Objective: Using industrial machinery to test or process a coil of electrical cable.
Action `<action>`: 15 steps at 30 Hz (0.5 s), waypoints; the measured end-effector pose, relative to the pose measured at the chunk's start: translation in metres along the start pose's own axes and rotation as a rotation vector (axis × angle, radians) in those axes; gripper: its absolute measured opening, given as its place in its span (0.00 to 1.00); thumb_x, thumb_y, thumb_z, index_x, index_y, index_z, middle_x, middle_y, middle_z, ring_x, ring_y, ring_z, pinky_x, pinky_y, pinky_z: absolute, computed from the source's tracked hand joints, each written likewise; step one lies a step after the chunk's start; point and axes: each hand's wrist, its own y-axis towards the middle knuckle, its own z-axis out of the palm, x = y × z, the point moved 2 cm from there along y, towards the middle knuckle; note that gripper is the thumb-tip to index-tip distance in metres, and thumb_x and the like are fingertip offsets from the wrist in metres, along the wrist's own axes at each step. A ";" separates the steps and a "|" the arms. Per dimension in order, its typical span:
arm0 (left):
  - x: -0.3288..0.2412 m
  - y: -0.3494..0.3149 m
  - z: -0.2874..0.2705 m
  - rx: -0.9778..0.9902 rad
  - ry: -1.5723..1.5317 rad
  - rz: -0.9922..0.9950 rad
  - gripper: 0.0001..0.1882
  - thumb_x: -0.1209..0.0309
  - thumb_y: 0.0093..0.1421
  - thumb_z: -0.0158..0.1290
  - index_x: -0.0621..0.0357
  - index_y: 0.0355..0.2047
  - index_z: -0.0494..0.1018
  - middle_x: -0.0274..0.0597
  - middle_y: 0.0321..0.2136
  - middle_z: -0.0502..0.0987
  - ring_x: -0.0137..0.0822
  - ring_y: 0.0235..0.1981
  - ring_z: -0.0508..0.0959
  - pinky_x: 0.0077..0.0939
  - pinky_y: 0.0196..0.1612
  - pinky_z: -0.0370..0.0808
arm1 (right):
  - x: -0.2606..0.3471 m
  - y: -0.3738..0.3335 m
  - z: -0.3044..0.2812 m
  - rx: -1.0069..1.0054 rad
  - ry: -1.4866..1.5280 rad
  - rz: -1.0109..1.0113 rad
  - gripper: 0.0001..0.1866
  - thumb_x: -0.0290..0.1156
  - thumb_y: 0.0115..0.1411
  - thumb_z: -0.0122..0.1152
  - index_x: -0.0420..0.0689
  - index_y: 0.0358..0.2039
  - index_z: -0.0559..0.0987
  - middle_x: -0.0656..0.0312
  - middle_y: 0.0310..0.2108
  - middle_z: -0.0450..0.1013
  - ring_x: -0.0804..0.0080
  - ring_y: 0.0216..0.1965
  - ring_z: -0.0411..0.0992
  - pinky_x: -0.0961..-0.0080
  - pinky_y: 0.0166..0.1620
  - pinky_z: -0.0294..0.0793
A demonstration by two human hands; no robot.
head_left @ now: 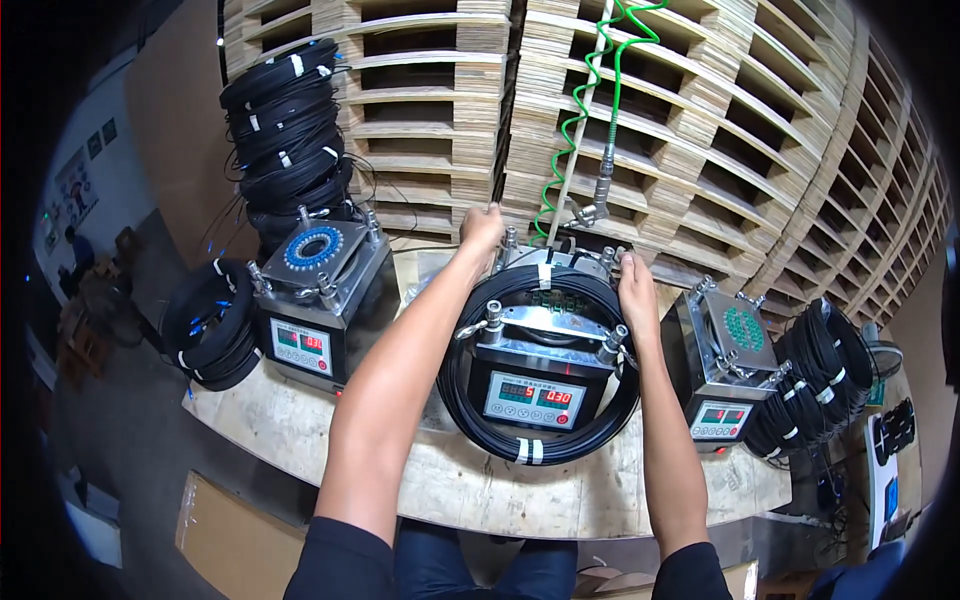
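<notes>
- Left hand [482, 228] reaches to the far rim of the middle machine [540, 345], fingers curled over the top of the black cable coil [470, 400] at its back edge; whether they pinch the cable or only rest on it, I cannot tell.
- Right hand [637, 290] lies on the right upper arc of the same coil, fingers bent down around the strands, holding them.
- Coil position: draped as a ring around the middle machine, encircling its metal top plate and its front display panel (red digits lit). White tape bands wrap the coil at the top and at the bottom front.
- Middle machine stands on a pale wooden table [590, 495], between two similar units.
- Left machine [318, 290] carries a round blue-ringed fixture on top; right machine [722, 365] a green one.
- Stacked black coils [285, 130] stand behind the left machine; more coils [815, 385] lean beside the right one.
- Green spiral hose [585, 110] hangs down in front of stacked wooden pallets [700, 120], ending in a metal fitting just above the middle machine.
</notes>
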 end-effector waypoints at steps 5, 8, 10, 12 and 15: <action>0.012 0.002 0.022 0.029 -0.207 -0.195 0.18 0.57 0.66 0.53 0.60 0.42 0.77 0.46 0.40 0.81 0.43 0.43 0.79 0.46 0.48 0.71 | -0.011 -0.006 -0.014 -0.067 -0.002 0.005 0.20 0.39 0.72 0.41 0.35 0.47 0.75 0.44 0.32 0.77 0.54 0.29 0.78 0.62 0.36 0.75; 0.034 0.006 0.038 0.411 -0.456 -0.483 0.13 0.60 0.69 0.51 0.56 0.36 0.76 0.38 0.29 0.80 0.34 0.25 0.76 0.34 0.30 0.73 | -0.006 -0.005 -0.016 -0.065 0.028 0.014 0.19 0.38 0.71 0.42 0.35 0.47 0.75 0.44 0.32 0.77 0.56 0.29 0.78 0.63 0.37 0.75; 0.052 0.008 0.040 0.404 -0.725 -0.408 0.11 0.65 0.71 0.49 0.54 0.36 0.77 0.36 0.30 0.81 0.29 0.26 0.77 0.24 0.27 0.72 | -0.004 -0.004 -0.010 -0.034 0.034 0.065 0.19 0.36 0.70 0.44 0.35 0.49 0.75 0.45 0.33 0.78 0.57 0.29 0.78 0.64 0.38 0.75; 0.057 0.006 0.043 0.400 -0.855 -0.404 0.10 0.65 0.71 0.48 0.54 0.36 0.77 0.36 0.30 0.82 0.28 0.26 0.77 0.22 0.27 0.72 | -0.005 -0.004 -0.011 -0.042 0.005 0.068 0.18 0.36 0.69 0.45 0.36 0.49 0.76 0.46 0.32 0.78 0.58 0.30 0.78 0.65 0.38 0.75; 0.057 0.008 0.033 0.279 -0.858 -0.457 0.14 0.60 0.68 0.53 0.57 0.31 0.77 0.36 0.24 0.79 0.31 0.20 0.74 0.30 0.22 0.68 | 0.011 -0.004 -0.008 -0.012 0.017 0.107 0.18 0.36 0.68 0.47 0.36 0.49 0.76 0.47 0.32 0.78 0.60 0.30 0.78 0.66 0.38 0.75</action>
